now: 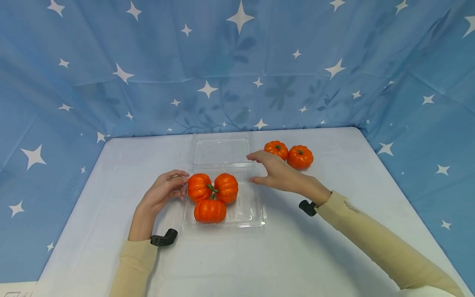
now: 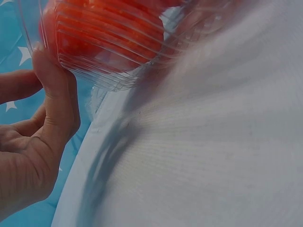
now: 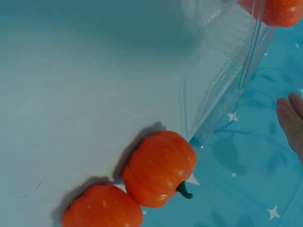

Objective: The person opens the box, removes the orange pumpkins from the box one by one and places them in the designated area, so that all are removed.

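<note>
Three small orange pumpkins (image 1: 210, 210) with green stems lie together in the left part of a clear plastic clamshell box (image 1: 252, 208), whose lid (image 1: 222, 152) is folded back flat behind it. My left hand (image 1: 163, 190) is at the box's left side, its fingertips touching the wall in the left wrist view. Above the box's right rear corner my right hand (image 1: 278, 171) holds nothing, thumb and fingers spread apart. Two more pumpkins (image 1: 300, 157) sit on the table just beyond the right hand, side by side, and one (image 3: 160, 169) shows its stem in the right wrist view.
A white cloth (image 1: 297, 255) covers the table. Blue curtains (image 1: 237, 62) with white stars hang along the back and both sides, right at the table's edges. A black wrist camera (image 1: 164, 238) sits under the left wrist, another (image 1: 307, 208) by the right.
</note>
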`<state>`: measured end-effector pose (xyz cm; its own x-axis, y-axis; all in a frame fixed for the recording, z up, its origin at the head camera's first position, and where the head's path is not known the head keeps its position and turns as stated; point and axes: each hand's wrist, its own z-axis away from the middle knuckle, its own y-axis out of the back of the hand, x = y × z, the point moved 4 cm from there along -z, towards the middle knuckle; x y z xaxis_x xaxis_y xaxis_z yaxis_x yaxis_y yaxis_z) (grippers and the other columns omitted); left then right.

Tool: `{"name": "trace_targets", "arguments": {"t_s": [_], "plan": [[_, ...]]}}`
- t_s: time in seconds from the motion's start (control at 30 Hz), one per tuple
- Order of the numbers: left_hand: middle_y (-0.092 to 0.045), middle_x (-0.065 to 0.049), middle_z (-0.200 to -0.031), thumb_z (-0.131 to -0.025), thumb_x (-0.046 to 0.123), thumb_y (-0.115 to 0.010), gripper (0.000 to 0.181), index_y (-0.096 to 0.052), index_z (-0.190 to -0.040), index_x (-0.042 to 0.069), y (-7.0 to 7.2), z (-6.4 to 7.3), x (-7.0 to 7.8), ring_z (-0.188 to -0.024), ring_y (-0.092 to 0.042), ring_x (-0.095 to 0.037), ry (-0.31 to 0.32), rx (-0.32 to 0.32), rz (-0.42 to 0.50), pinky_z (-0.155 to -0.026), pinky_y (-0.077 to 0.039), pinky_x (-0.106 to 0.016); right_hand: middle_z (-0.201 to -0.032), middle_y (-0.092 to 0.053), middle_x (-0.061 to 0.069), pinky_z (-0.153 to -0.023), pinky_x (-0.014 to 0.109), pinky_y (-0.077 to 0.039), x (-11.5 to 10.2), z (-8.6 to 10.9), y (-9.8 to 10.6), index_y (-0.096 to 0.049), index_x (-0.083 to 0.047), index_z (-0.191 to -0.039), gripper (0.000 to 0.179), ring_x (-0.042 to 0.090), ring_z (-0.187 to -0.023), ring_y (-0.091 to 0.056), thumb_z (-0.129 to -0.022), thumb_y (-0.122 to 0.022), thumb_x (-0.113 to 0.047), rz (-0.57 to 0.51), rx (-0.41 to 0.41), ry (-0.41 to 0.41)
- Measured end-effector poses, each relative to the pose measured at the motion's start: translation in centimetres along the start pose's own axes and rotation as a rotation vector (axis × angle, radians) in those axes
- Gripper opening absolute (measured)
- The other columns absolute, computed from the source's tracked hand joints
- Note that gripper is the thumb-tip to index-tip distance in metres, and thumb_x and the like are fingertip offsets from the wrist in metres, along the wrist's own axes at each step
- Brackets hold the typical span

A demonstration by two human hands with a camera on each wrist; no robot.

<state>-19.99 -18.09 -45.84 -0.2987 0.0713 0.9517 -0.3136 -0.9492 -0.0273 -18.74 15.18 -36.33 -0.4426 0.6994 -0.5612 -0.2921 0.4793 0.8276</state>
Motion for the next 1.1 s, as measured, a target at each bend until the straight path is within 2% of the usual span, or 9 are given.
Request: {"name": "trace_targets", "arguments": {"t_s": [0.23,0.43,0.67,0.93,1.1], "plan": [[-0.061,-0.003,-0.087,-0.105,0.014,-0.054,0.037,-0.047,-0.132,-0.010,0.1,0.1,-0.1,-0.067,-0.058,-0.013,0.001,0.001,0.000,-0.063,-0.056,-0.026,-0.143,-0.060,0.016,-0.107,0.048,-0.051,-0.9,-1.1,-0.8,-0.052,0.000,-0.145,0.066,0.035,-0.130,-0.059,-0.090,-0.081,-0.026,0.010,-0.084,0.046],[-0.062,-0.003,-0.089,-0.105,0.013,-0.053,0.038,-0.046,-0.133,-0.011,0.1,0.1,-0.1,-0.068,-0.058,-0.013,0.002,0.001,0.001,-0.063,-0.056,-0.025,-0.144,-0.059,0.017,-0.110,0.049,-0.049,-1.7,-1.8,-1.6,-0.052,0.002,-0.145,0.065,0.036,-0.132,-0.057,-0.091,-0.079,-0.021,0.009,-0.154,0.088],[-0.061,-0.004,-0.089,-0.105,0.013,-0.053,0.037,-0.047,-0.133,-0.010,0.1,0.0,0.0,-0.068,-0.058,-0.014,0.007,-0.004,0.003,-0.063,-0.055,-0.026,-0.147,-0.057,0.015,-0.112,0.046,-0.047,-2.7,-2.8,-2.6,-0.053,-0.001,-0.146,0.062,0.033,-0.136,-0.055,-0.092,-0.077,-0.020,0.026,-0.250,0.091],[-0.062,-0.003,-0.090,-0.105,0.014,-0.053,0.037,-0.047,-0.133,-0.010,0.3,0.3,-0.1,-0.069,-0.058,-0.014,0.012,0.005,-0.014,-0.064,-0.055,-0.026,-0.143,-0.060,0.014,-0.114,0.043,-0.046,-4.0,-4.3,-3.8,-0.056,0.001,-0.142,0.059,0.031,-0.134,-0.056,-0.093,-0.078,-0.022,0.036,-0.314,0.140],[-0.062,-0.004,-0.090,-0.105,0.015,-0.054,0.037,-0.048,-0.133,-0.009,0.2,0.2,-0.1,-0.069,-0.059,-0.014,0.008,0.000,-0.016,-0.065,-0.056,-0.026,-0.141,-0.062,0.013,-0.113,0.041,-0.047,-4.4,-4.7,-4.1,-0.057,0.001,-0.142,0.058,0.028,-0.130,-0.058,-0.093,-0.078,-0.020,0.052,-0.334,0.129]]}}
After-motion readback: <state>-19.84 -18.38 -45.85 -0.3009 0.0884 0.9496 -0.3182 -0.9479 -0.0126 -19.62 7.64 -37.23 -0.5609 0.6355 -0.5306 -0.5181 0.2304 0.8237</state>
